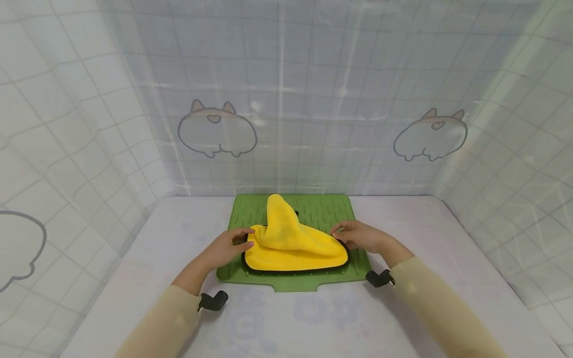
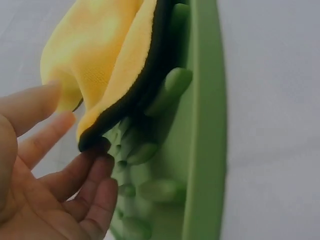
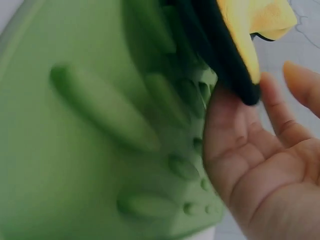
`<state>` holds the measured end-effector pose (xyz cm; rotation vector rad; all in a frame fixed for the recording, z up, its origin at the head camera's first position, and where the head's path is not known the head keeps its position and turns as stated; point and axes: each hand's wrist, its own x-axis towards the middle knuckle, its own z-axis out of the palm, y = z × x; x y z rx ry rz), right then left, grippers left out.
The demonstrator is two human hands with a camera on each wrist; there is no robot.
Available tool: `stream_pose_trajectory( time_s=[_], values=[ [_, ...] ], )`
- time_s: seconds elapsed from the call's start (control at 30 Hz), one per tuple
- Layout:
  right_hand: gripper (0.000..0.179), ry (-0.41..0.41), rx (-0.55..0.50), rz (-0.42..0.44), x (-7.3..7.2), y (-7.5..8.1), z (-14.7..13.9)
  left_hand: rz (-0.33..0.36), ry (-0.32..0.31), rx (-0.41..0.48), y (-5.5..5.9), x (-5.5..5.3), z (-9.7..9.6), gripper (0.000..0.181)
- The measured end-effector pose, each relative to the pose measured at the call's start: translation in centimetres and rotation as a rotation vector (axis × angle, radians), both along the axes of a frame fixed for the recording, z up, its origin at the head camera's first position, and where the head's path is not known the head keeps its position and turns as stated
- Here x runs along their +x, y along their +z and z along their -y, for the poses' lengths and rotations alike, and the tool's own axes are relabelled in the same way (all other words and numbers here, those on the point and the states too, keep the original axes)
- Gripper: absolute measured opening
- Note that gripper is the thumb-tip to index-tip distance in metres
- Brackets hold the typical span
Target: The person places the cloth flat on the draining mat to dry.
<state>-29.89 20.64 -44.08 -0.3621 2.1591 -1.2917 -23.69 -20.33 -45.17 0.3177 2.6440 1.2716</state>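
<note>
A yellow cloth [image 1: 295, 248] with a black border lies bunched on a green ridged mat [image 1: 322, 206], one fold peaking toward the back. At its left end is my left hand [image 1: 226, 248], thumb and forefinger apart. In the left wrist view, the lower fingers [image 2: 95, 175] touch the cloth's dark-edged corner from below. My right hand [image 1: 362, 236] is at the right end of the cloth. The right wrist view shows its fingers touching the black edge, with the thumb [image 3: 302, 87] apart from the cloth. The mat's middle is hidden under the cloth.
The mat sits on a pale table [image 1: 286, 328] with faint print. Behind it rises a white grid-patterned curtain [image 1: 313, 99] with cartoon animals, and similar sheets hang at both sides. Black devices [image 1: 214, 301] are fixed at both sleeve cuffs.
</note>
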Motion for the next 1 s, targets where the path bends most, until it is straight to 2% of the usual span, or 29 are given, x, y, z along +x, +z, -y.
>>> stream_pose_trajectory(
  time_s=[0.2,0.37,0.53,0.63,0.7,0.8,1.0],
  values=[
    [0.042,-0.056,-0.180,0.153,-0.8,-0.8,1.3,-0.030,0.052,0.052,-0.5,-1.1,-0.4,0.040],
    [0.042,-0.056,-0.232,0.183,-0.8,-0.8,2.0,-0.055,0.071,0.077,-0.8,-1.5,-0.7,0.033],
    [0.040,0.012,-0.298,0.181,-0.6,-0.5,2.0,-0.032,0.031,0.087,-0.5,-1.5,-1.0,0.035],
    [0.043,0.051,-0.336,0.153,-0.6,-0.5,1.7,-0.002,-0.001,0.088,-0.3,-1.3,-1.2,0.038],
    [0.047,0.053,-0.349,0.121,-0.6,-0.5,1.5,0.012,0.000,0.085,-0.1,-1.2,-1.3,0.039],
    [0.051,-0.011,-0.354,0.044,-0.5,-0.4,1.4,0.012,0.026,0.081,0.3,-1.1,-1.3,0.043],
    [0.053,-0.191,-0.388,-0.125,-0.3,0.2,1.0,-0.035,0.094,0.071,0.5,-1.0,-1.1,0.047]
  ],
)
